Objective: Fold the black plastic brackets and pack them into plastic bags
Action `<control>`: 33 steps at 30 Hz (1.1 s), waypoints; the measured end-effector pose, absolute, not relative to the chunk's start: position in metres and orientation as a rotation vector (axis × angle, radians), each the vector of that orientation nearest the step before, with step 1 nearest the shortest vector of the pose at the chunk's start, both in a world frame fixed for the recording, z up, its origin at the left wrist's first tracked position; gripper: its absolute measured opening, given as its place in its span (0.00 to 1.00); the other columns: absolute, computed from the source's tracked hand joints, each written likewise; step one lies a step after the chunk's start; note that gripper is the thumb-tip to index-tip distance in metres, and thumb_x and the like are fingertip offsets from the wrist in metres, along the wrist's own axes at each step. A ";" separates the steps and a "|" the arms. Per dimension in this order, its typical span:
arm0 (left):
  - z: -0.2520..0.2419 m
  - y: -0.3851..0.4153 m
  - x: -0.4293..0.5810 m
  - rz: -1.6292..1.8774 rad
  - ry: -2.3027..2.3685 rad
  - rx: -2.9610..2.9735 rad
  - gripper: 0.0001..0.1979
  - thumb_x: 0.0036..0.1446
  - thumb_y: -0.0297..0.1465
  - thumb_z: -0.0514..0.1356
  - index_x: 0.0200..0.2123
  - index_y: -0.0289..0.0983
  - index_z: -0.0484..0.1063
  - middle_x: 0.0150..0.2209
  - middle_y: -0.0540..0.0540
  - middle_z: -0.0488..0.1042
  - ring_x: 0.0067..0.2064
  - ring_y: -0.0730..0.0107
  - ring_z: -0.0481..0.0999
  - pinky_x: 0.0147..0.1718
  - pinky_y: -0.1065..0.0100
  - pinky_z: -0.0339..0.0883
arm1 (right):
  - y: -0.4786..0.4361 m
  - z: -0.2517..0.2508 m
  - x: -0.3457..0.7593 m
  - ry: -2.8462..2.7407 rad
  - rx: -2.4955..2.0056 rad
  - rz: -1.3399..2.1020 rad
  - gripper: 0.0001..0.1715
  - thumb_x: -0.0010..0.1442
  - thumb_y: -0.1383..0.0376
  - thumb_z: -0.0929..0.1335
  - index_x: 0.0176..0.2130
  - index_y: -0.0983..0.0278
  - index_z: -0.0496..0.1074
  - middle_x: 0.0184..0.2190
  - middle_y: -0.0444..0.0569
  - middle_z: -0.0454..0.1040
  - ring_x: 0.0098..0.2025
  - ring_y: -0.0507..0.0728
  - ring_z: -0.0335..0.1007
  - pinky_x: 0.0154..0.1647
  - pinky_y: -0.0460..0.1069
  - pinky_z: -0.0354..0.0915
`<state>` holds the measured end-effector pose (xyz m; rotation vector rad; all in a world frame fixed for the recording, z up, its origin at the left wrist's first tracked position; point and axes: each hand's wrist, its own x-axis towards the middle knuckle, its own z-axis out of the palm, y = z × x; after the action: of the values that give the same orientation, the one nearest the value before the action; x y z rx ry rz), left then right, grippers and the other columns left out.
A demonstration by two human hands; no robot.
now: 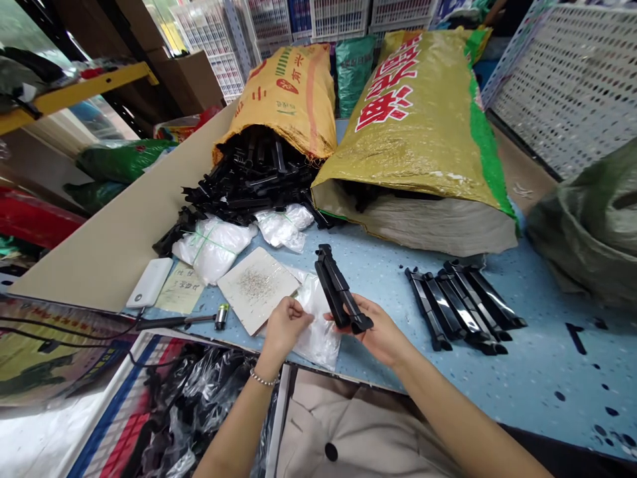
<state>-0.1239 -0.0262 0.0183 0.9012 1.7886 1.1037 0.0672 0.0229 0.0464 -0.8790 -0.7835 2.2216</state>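
Note:
My right hand [379, 333] grips a folded black plastic bracket [337, 289] near its lower end, holding it tilted above the blue table. Just left of it, my left hand [287, 326] is closed in a pinch; whatever lies between its fingertips is too small or hidden to name. Beneath both hands lies a clear plastic bag [318, 345]. A square white board [239, 275] strewn with tiny metal pieces, perhaps screws, is beside my left hand. Several similar black brackets [462, 305] rest in a row to the right.
An orange woven sack [293, 93] spills black plastic parts [249, 179] at the back. Next to it lies a yellow-green sack [418, 126]. White plastic bundles [213, 249], a power bank [149, 282], a paper note [180, 287] and a black-handled tool [169, 321] are at left.

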 end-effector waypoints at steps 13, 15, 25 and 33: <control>0.014 -0.030 -0.115 1.175 1.639 0.900 0.12 0.45 0.28 0.61 0.31 0.39 0.59 0.23 0.56 0.68 0.22 0.77 0.68 0.24 0.74 0.61 | 0.032 0.040 0.057 -0.741 -0.874 2.198 0.19 0.50 0.57 0.76 0.38 0.65 0.74 0.35 0.51 0.78 0.40 0.60 0.78 0.41 0.52 0.72; 0.010 -0.029 -0.113 1.185 1.679 0.925 0.11 0.47 0.27 0.59 0.31 0.40 0.58 0.22 0.57 0.66 0.21 0.78 0.66 0.23 0.74 0.60 | 0.032 0.039 0.056 -0.725 -0.879 2.203 0.19 0.49 0.57 0.76 0.38 0.65 0.73 0.34 0.50 0.78 0.39 0.60 0.78 0.41 0.52 0.72; 0.033 -0.037 -0.126 1.151 1.963 1.397 0.05 0.54 0.24 0.54 0.35 0.38 0.66 0.35 0.48 0.69 0.35 0.69 0.71 0.36 0.67 0.67 | 0.023 0.030 0.045 -0.653 -1.018 2.178 0.17 0.47 0.58 0.76 0.34 0.65 0.74 0.29 0.46 0.77 0.31 0.53 0.73 0.39 0.49 0.68; 0.043 -0.026 -0.142 0.504 2.083 1.961 0.14 0.54 0.21 0.52 0.38 0.36 0.77 0.43 0.41 0.75 0.40 0.61 0.76 0.41 0.61 0.71 | 0.018 0.035 0.048 -0.689 -1.064 2.105 0.19 0.47 0.57 0.76 0.36 0.65 0.74 0.28 0.45 0.76 0.32 0.53 0.73 0.32 0.46 0.65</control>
<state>-0.1418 -0.0255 0.0433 1.9610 2.0833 0.5041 0.0485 0.0184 0.0346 -1.0644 -0.6891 2.1046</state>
